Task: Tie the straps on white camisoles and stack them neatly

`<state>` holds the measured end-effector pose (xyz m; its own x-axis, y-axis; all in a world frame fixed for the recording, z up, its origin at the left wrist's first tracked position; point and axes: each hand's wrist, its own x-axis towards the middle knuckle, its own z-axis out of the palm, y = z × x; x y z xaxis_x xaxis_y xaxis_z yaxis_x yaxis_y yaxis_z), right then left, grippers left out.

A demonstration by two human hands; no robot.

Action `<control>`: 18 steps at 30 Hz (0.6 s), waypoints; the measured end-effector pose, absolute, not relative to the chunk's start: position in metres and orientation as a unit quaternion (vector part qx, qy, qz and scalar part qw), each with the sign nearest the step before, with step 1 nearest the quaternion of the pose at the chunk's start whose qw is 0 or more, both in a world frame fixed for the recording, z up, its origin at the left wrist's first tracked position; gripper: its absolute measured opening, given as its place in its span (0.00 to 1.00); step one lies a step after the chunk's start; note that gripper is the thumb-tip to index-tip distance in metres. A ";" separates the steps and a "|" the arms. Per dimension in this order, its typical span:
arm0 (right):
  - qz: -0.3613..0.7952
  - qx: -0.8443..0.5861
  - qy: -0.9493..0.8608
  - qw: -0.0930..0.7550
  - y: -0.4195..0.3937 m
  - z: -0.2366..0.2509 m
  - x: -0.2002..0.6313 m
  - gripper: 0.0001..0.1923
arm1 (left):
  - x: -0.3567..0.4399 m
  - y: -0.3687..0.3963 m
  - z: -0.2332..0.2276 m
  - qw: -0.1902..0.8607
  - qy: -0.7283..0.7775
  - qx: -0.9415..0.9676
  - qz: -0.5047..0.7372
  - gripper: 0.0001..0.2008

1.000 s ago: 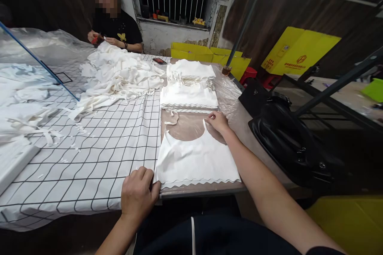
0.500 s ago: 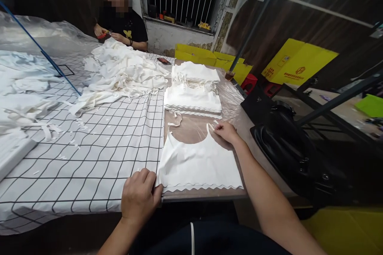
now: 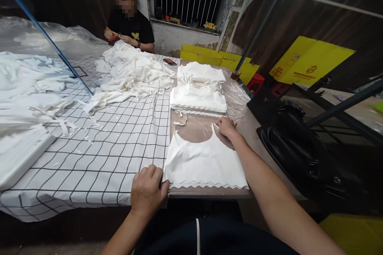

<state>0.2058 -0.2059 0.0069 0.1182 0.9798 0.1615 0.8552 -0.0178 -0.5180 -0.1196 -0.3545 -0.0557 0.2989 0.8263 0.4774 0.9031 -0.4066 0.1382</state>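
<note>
My left hand point(image 3: 149, 192) rests at the near edge of the table, fingers curled and pinching the bottom left corner of a white camisole top point(image 3: 203, 164). My right hand point(image 3: 226, 126) reaches farther out, its fingertips pinching the right shoulder strap where it meets the body of the garment. The top lies flat and face up on a brown tabletop point(image 3: 194, 127) covered in clear plastic, its scalloped hem toward me and its scooped neckline away from me. The left strap lies loose and curled just beyond the neckline.

Just past the top sit two neat stacks of folded white tops point(image 3: 199, 97), one behind the other, which I judge to be finished pieces. To the left, on a black-and-white checked cloth point(image 3: 113, 147), is a loose heap of white garments point(image 3: 131, 75) that look unsorted, so much seems left. The one under my hands is spread but not yet folded.

At the far end a person in a black shirt point(image 3: 131, 32) sits handling something small and red. Black bags point(image 3: 302, 151) stand to my right, yellow boxes point(image 3: 209, 53) beyond.

Compared with a second ago, my right hand has stayed at the strap, drawing in a little, and my left still holds the hem corner.
</note>
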 end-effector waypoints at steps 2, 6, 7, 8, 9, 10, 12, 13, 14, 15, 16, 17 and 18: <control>0.110 -0.716 -0.628 0.285 -0.193 0.024 0.180 0.09 | -0.120 -0.354 -0.056 0.080 -0.536 -0.804 -0.243 0.07; 0.140 -0.631 -0.678 0.349 -0.176 0.058 0.093 0.17 | -0.122 -0.354 -0.055 0.093 -0.533 -0.807 -0.238 0.07; 0.144 -0.578 -0.726 0.343 -0.178 0.064 0.073 0.22 | -0.123 -0.354 -0.055 0.093 -0.535 -0.806 -0.237 0.07; 0.134 -0.545 -0.760 0.329 -0.184 0.068 0.058 0.24 | -0.124 -0.354 -0.056 0.089 -0.538 -0.804 -0.237 0.05; 0.124 -0.525 -0.781 0.315 -0.195 0.070 0.049 0.24 | -0.125 -0.355 -0.056 0.082 -0.540 -0.803 -0.239 0.02; 0.118 -0.522 -0.789 0.301 -0.209 0.068 0.046 0.22 | -0.126 -0.355 -0.056 0.071 -0.538 -0.805 -0.240 0.04; 0.121 -0.552 -0.772 0.291 -0.245 0.055 0.061 0.16 | -0.126 -0.355 -0.054 0.048 -0.524 -0.816 -0.241 0.15; 0.129 -0.568 -0.758 0.294 -0.266 0.043 0.077 0.15 | -0.125 -0.355 -0.053 0.039 -0.514 -0.823 -0.238 0.19; 0.131 -0.580 -0.746 0.300 -0.287 0.030 0.098 0.13 | -0.124 -0.354 -0.050 0.033 -0.507 -0.830 -0.232 0.21; 0.121 -0.599 -0.727 0.313 -0.309 0.017 0.121 0.12 | -0.122 -0.353 -0.047 0.028 -0.505 -0.833 -0.224 0.21; 0.099 -0.632 -0.695 0.327 -0.331 0.004 0.145 0.12 | -0.121 -0.352 -0.044 0.023 -0.508 -0.833 -0.218 0.20; 0.066 -0.677 -0.648 0.343 -0.353 -0.007 0.168 0.14 | -0.119 -0.350 -0.041 0.018 -0.513 -0.831 -0.215 0.17; 0.046 -0.721 -0.601 0.341 -0.373 -0.016 0.189 0.18 | -0.117 -0.348 -0.038 0.010 -0.519 -0.826 -0.220 0.14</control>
